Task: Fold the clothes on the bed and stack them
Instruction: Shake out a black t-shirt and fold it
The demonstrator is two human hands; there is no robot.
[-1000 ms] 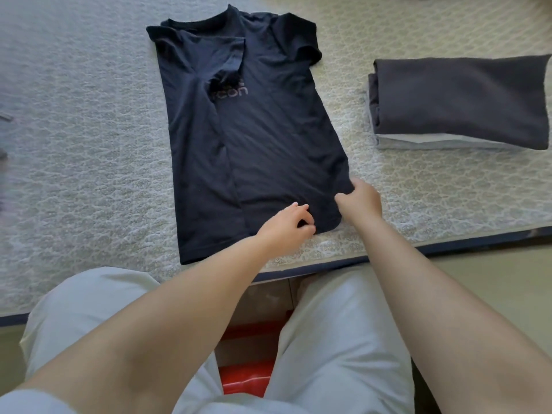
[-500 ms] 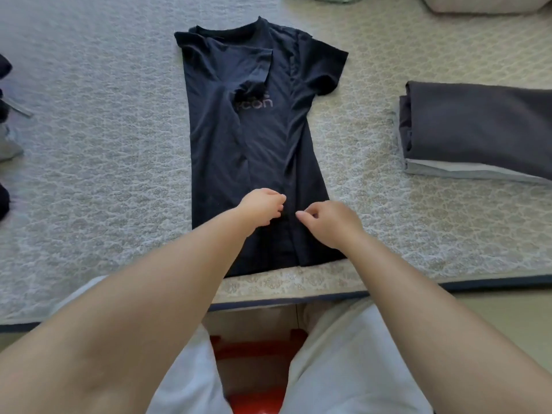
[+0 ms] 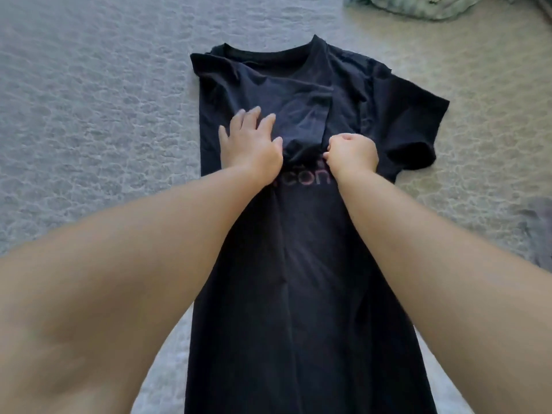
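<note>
Two bare forearms reached forward from the bottom corners of the view over a black T-shirt [image 3: 301,264] that lay flat, lengthwise, on a pale quilted bedspread [image 3: 89,121], its round collar at the far end and its hem running out of view at the near edge. On the T-shirt's left side the edge looked already folded in toward the middle, giving a straight side with the sleeve tucked over the chest; on its right side a short sleeve [image 3: 409,130] spread outward onto the bedspread. The left hand [image 3: 251,141] rested flat on the T-shirt's chest, left of centre, with fingers spread and straight, pressing the fabric down. The right hand [image 3: 352,153] sat close beside it, just right of the T-shirt's centre, fingers curled tight and pinching a gathered fold of the dark cloth. Both hands were near each other but not touching. Just nearer than the hands, faded reddish lettering [image 3: 307,179] crossed the T-shirt's chest, partly covered by the wrists. Beyond the T-shirt's collar and to the right, a rumpled pale green cloth [image 3: 430,6] lay at the far edge of the view. To the T-shirt's right, level with its middle, a blurred grey fabric [image 3: 534,222] showed at the frame's edge.
</note>
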